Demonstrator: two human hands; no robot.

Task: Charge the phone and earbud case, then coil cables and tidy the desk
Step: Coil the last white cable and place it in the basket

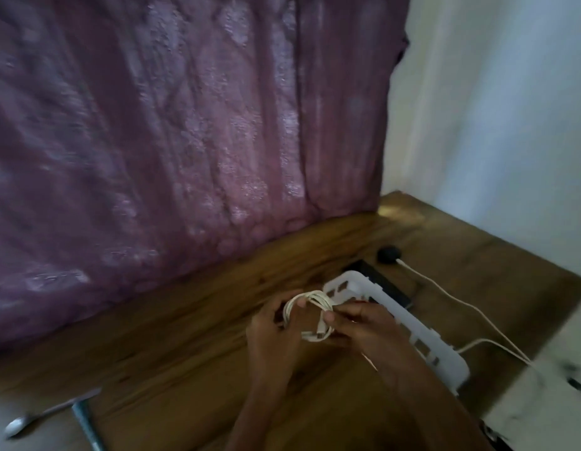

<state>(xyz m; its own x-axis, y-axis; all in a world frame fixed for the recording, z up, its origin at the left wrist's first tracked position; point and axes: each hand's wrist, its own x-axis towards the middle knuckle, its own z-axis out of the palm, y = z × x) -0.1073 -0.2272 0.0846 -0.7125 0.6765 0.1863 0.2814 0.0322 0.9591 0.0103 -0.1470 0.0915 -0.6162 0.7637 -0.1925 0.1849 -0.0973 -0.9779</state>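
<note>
Fingers: left hand (276, 333) and right hand (364, 323) both pinch a coiled white charging cable (310, 317).
Coil: held over the brown wooden desk (185, 320), near centre.
Right: white slotted plastic tray (422, 333), just beside the right hand.
Far right: small round black case (389, 254), thin white cord (461, 304) running from it.

A domestic room is indicated. A wooden desk (191, 320) is set into a corner, backed on the far left by a purple patterned curtain (168, 125) and bounded on the right by a plain pale wall (494, 109). A spoon (17, 426) is seen on the floor, near left.
</note>
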